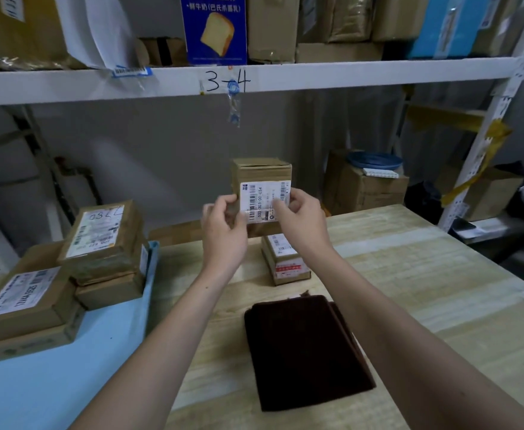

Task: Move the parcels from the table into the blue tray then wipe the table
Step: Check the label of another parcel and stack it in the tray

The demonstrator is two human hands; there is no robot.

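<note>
I hold a small brown cardboard parcel (262,176) with a white barcode label upright in the air above the wooden table (409,274). My left hand (223,231) grips its left side and my right hand (301,221) its right side. Under it, a flat brown parcel (285,262) with a white and red label lies on the table. At the left, the blue tray (52,383) holds several stacked brown parcels (105,240). A dark brown folded cloth (304,349) lies on the table near me.
A white metal shelf (316,77) marked "3-4" runs overhead, loaded with boxes and a blue bread package (214,29). Behind the table stand cardboard boxes (363,187), one topped by a blue lid. A white shelf post (484,144) rises at the right.
</note>
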